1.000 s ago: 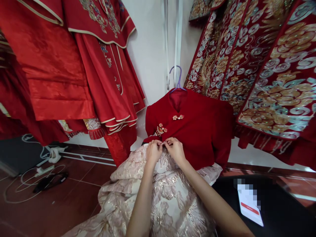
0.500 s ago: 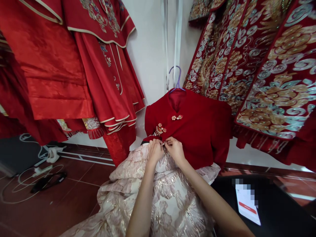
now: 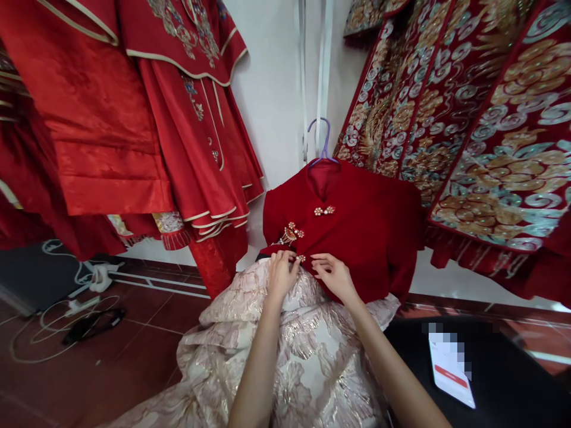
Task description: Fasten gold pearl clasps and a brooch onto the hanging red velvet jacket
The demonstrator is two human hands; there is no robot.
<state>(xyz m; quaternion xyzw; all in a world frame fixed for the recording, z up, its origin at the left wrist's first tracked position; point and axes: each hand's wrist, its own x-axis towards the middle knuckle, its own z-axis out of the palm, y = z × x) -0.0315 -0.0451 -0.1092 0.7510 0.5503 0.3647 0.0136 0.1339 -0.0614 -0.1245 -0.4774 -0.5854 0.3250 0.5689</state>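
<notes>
A dark red velvet jacket [image 3: 361, 220] hangs on a purple hanger [image 3: 322, 142] against the white wall, with pearl and gold clasps [image 3: 323, 210] down its slanted front. My left hand [image 3: 282, 274] pinches the lowest clasp [image 3: 300, 258] at the jacket's hem, fingers curled. My right hand [image 3: 333, 274] rests on the red fabric just right of that clasp, fingers loosely spread and holding nothing. A pale pink and gold brocade skirt [image 3: 285, 351] spreads below both forearms.
Red satin robes [image 3: 134, 107] hang at the left and heavily embroidered red garments [image 3: 482, 119] at the right. White cables and a black object [image 3: 89, 324] lie on the red tile floor. A phone [image 3: 450, 371] lies on a black surface at lower right.
My right hand has come off the lowest clasp and moved slightly right onto the red fabric. My left hand stays at the clasp.
</notes>
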